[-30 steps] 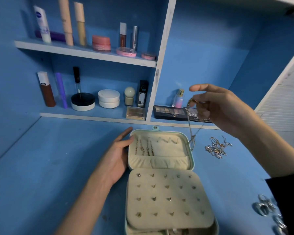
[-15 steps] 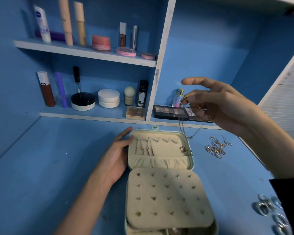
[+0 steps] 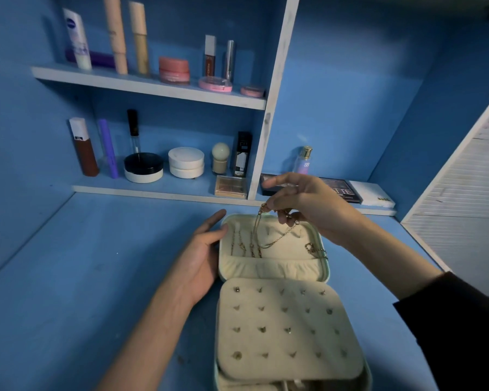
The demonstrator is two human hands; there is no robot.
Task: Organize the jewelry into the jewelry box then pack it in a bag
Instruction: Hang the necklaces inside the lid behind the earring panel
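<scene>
Necklace (image 3: 256,227) and right hand (image 3: 308,206) have come down since half a second ago: the hand, then raised in front of the back shelf, now hovers over the far rim of the open jewelry box (image 3: 271,268), thumb and curled fingers pinching the gold chain near its top while the index finger stays stretched out. The chain, which then swung beside the lid's right rim, now hangs in a loop over the cream lining of the lid, just beside the hung chains (image 3: 241,245) already there; a short chain piece (image 3: 316,251) lies over the right rim as before. The left hand (image 3: 201,258) has not moved: flat, fingers straight, resting against the lid's left side and holding nothing. With the right hand lowered, a white box (image 3: 371,194) shows on the lower shelf (image 3: 153,190) beside the eyeshadow palette (image 3: 340,190), and the right forearm now crosses the tabletop (image 3: 82,263) right of the box. Nearer the camera lies the earring panel (image 3: 277,320), studs in rows. A perfume bottle (image 3: 304,160) stands just behind the right hand. A slatted panel (image 3: 463,207) closes the right side, leaving a narrow strip there; the widest stretch of tabletop lies left of the left forearm
</scene>
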